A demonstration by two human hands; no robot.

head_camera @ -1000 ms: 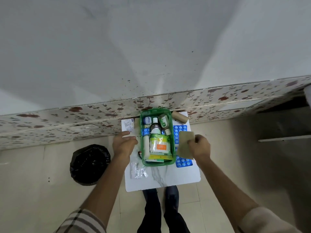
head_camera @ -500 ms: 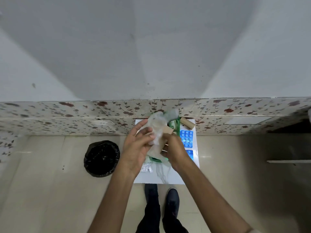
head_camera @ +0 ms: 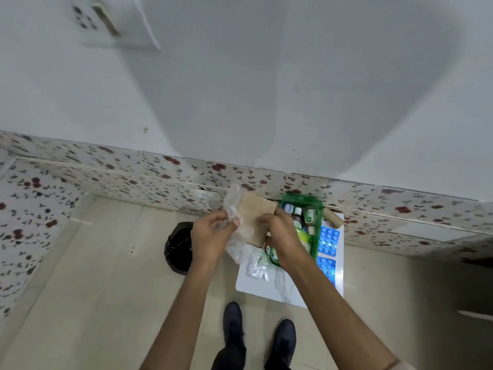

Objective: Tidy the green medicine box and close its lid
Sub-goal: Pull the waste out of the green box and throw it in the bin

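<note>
The green medicine box [head_camera: 317, 233] stands open on a small white table [head_camera: 277, 287], filled with small bottles [head_camera: 297, 217] and packets. My right hand [head_camera: 282, 236] holds a tan flat pad [head_camera: 254, 217] up in front of the box's left side. My left hand [head_camera: 210, 236] grips a clear plastic wrapper [head_camera: 234, 206] that hangs around the pad's left edge. Both hands are raised above the table's left part and hide the box's near-left corner. I see no lid.
Blue blister packs [head_camera: 328, 241] lie on the table right of the box, a brown cardboard tube [head_camera: 333, 218] behind them. Silver blister strips [head_camera: 258, 268] lie near the table's left edge. A black bin bag [head_camera: 177, 247] sits on the floor to the left. My shoes [head_camera: 234, 324] are below.
The view has swung left, so table and box sit further right. My hands have drawn apart: the wrapper has come leftwards off the pad, and more of the tan pad shows.
</note>
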